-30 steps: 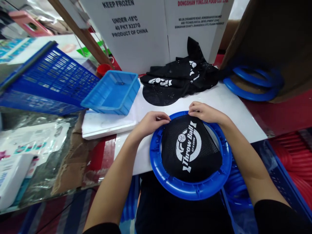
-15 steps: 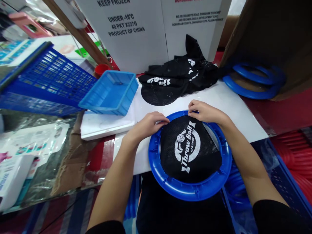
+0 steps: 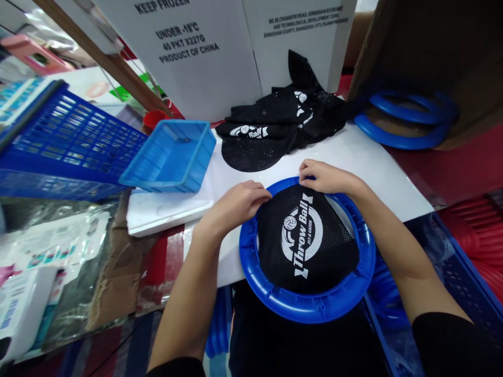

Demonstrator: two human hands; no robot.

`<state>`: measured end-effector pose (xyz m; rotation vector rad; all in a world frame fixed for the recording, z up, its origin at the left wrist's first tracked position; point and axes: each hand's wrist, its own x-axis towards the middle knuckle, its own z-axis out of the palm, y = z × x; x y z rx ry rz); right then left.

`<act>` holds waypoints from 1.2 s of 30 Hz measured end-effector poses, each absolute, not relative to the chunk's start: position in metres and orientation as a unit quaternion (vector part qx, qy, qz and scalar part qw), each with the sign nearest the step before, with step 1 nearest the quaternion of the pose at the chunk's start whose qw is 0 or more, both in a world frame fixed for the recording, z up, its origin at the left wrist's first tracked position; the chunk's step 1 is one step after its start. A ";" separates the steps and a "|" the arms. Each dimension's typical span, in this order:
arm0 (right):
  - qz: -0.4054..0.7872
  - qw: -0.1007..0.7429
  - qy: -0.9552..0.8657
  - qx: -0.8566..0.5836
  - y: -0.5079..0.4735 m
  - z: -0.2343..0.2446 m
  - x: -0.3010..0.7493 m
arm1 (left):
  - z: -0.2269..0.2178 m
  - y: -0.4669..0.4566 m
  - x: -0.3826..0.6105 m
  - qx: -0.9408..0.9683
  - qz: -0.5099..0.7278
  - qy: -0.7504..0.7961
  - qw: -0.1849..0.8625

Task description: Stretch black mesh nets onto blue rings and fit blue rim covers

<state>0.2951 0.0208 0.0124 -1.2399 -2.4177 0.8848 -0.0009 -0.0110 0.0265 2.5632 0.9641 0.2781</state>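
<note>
A blue plastic ring (image 3: 306,309) lies at the table's front edge, partly over my lap. Black mesh fabric (image 3: 334,256) printed "Throw Ball" spans its opening, with a gap at the upper right side. My left hand (image 3: 249,199) is at the ring's upper left, thumb and fingers pinched on the mesh's edge. At the ring's top, my right hand (image 3: 320,177) pinches the same edge with bent fingers. The fingertips partly hide what they grip. Beyond them lies a heap of black mesh pieces (image 3: 283,123), some with white print.
A light blue tray (image 3: 168,157) and a blue basket (image 3: 78,136) stand left. Two blue rings (image 3: 408,139) sit by a cardboard box (image 3: 424,47) at right. White cartons (image 3: 212,78) stand behind. Red rings (image 3: 475,241) are stacked at lower right.
The camera view has shifted slightly, so the background sits a little further left. Both hands stay pinched at nearly the same spots on the ring's upper edge.
</note>
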 end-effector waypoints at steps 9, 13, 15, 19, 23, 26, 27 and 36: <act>0.334 0.133 -0.831 -0.425 0.022 0.017 0.298 | 0.025 -0.017 0.000 0.898 0.116 0.370 0.210; 0.331 0.129 -0.834 -0.423 0.023 0.016 0.298 | 0.019 -0.010 0.001 0.856 0.128 0.406 0.293; 0.329 0.134 -0.835 -0.421 0.023 0.015 0.298 | 0.017 -0.007 0.001 0.824 0.131 0.428 0.348; 0.321 0.142 -0.834 -0.426 0.022 0.013 0.298 | 0.017 -0.003 0.000 0.781 0.142 0.440 0.420; 0.316 0.137 -0.834 -0.432 0.021 0.013 0.298 | 0.017 -0.002 -0.001 0.764 0.168 0.416 0.464; 0.312 0.131 -0.835 -0.433 0.022 0.012 0.298 | 0.018 -0.003 -0.002 0.761 0.179 0.412 0.469; 0.312 0.128 -0.836 -0.433 0.023 0.012 0.298 | 0.018 -0.003 -0.002 0.762 0.179 0.417 0.462; 0.322 0.130 -0.831 -0.435 0.022 0.014 0.297 | 0.013 -0.010 -0.001 0.805 0.193 0.445 0.340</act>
